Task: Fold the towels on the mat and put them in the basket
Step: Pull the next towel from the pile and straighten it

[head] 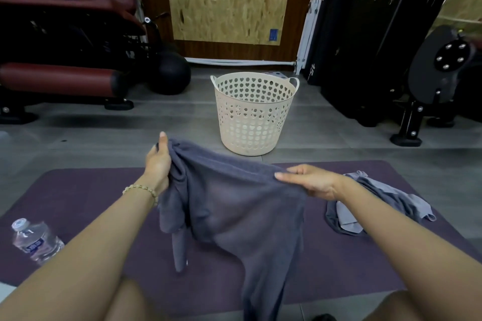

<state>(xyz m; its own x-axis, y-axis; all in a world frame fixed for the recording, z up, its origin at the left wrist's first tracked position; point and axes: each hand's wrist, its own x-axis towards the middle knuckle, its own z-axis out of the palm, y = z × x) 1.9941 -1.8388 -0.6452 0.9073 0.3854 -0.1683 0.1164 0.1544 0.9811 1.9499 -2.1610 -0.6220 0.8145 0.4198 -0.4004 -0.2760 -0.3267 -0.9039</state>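
Towel hangs spread between your hands, left hand gripping a bunched corner, right hand pinching the edge, likely to straighten it for folding; basket stands beyond them.

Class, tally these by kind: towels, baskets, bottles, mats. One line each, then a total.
Towels: 2, the dark grey towel held up and the crumpled light grey towel, a heap counted as one
Baskets: 1, the cream basket
Bottles: 1, the water bottle
Mats: 1, the purple mat
Total: 5
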